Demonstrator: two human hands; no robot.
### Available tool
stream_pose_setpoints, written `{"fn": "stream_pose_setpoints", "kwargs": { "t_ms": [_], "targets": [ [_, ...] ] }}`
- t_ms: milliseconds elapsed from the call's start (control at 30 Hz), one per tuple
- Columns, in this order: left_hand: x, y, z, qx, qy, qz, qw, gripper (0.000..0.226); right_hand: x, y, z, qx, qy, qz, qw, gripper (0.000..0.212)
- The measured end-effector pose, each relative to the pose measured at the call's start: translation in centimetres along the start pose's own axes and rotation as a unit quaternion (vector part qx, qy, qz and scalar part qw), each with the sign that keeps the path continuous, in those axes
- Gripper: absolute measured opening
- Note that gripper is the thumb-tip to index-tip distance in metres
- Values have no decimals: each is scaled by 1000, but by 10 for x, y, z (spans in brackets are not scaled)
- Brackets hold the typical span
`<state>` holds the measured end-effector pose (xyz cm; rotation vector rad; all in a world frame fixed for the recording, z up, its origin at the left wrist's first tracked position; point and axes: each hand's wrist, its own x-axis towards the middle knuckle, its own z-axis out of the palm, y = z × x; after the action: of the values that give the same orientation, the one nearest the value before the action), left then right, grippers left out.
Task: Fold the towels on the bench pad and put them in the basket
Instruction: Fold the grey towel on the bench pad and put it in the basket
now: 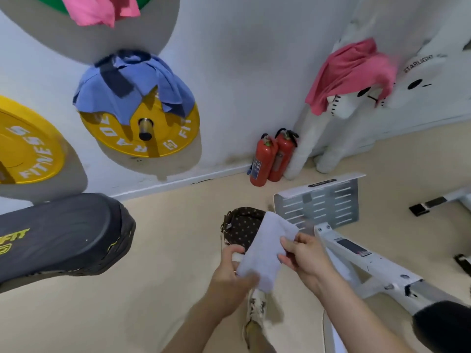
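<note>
A folded white towel (265, 250) is held between both hands above the floor. My left hand (229, 278) grips its lower left edge, and my right hand (303, 256) pinches its right edge. Just behind the towel sits a brown dotted basket (242, 225) on the floor, partly hidden by the towel. The black bench pad (63, 235) lies at the left with nothing on the part I see. A blue towel (132, 85) hangs over a yellow weight plate, and pink towels (351, 72) (99, 8) hang on a white figure and at the top.
Two red fire extinguishers (270, 159) stand against the wall. A white metal bench frame (356, 256) and a slotted plate (321, 207) lie at the right. Yellow weight plates (28, 146) hang on the wall at the left. My shoe (257, 309) is below the towel.
</note>
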<state>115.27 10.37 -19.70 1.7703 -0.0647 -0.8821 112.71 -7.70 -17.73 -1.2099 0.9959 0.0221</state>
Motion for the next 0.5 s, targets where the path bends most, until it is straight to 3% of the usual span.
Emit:
{"fn": "stream_pose_setpoints", "kwargs": {
  "t_ms": [167, 333, 433, 500],
  "targets": [
    [129, -47, 19, 26, 72, -37, 996, 33, 147, 21, 26, 25, 25, 80, 996, 11],
    [261, -130, 31, 43, 102, -80, 991, 26, 305, 90, 54, -50, 53, 120, 990, 14],
    [331, -182, 37, 129, 128, -61, 981, 25, 390, 141, 67, -82, 75, 127, 986, 10],
    [367, -205, 39, 246, 101, -51, 963, 31, 438, 173, 71, -112, 74, 117, 984, 10]
  ]
}}
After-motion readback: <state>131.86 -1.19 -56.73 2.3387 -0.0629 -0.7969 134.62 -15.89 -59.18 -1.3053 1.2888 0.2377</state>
